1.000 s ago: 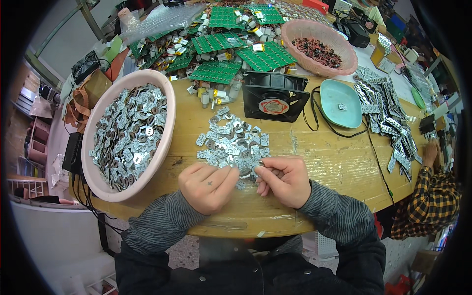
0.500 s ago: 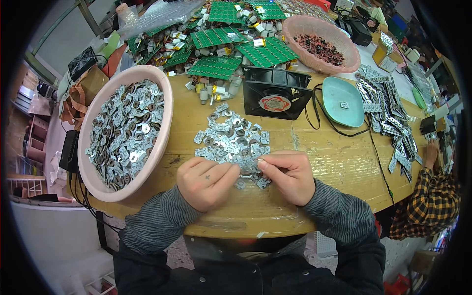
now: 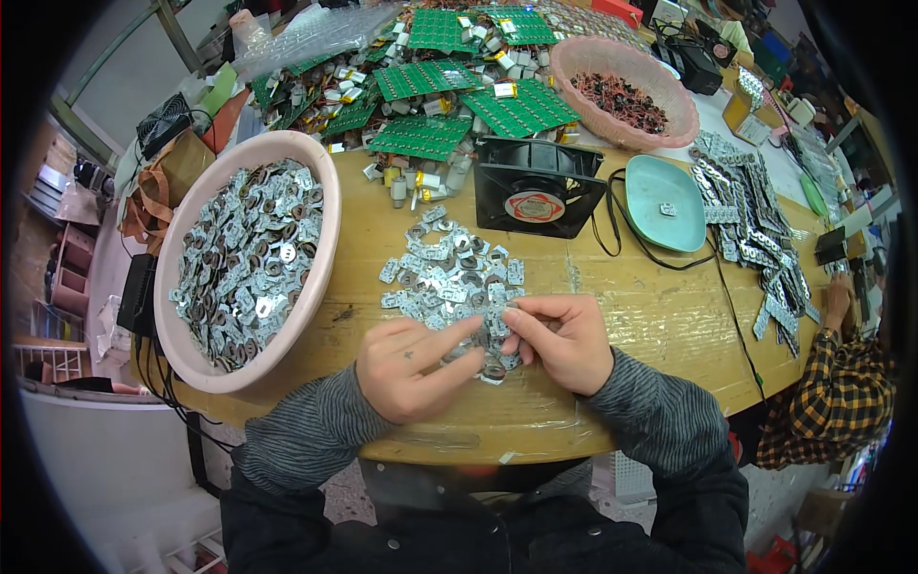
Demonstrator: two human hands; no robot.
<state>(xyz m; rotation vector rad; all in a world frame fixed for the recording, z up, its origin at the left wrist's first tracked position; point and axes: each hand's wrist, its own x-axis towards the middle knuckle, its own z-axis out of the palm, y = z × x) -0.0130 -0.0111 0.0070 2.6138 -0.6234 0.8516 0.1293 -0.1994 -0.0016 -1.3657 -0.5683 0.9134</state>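
A loose pile of small silvery plates [image 3: 445, 273], some with dark round parts on them, lies on the table in front of me. My left hand [image 3: 411, 371] reaches over the near edge of the pile. Its index finger and thumb are stretched out with a gap between them, and the other fingers are curled. Beside it, my right hand [image 3: 562, 342] pinches with thumb and index finger at the pile's right edge. A small silvery plate [image 3: 496, 323] shows at those fingertips, partly covered by them. Another plate with a round part [image 3: 492, 373] lies just below the left thumb.
A big pink tub [image 3: 330, 206] of similar plates leans at left. Beyond the pile stand a black fan [image 3: 502, 172] with a cable and green circuit boards [image 3: 426, 137]. At right are a turquoise tray [image 3: 660, 230], metal strips [image 3: 751, 225], a pink basin [image 3: 564, 62] and another person's checked sleeve [image 3: 813, 397].
My left index finger and thumb have spread apart from a closed curl and moved slightly right. The right hand keeps its pinch in nearly the same place.
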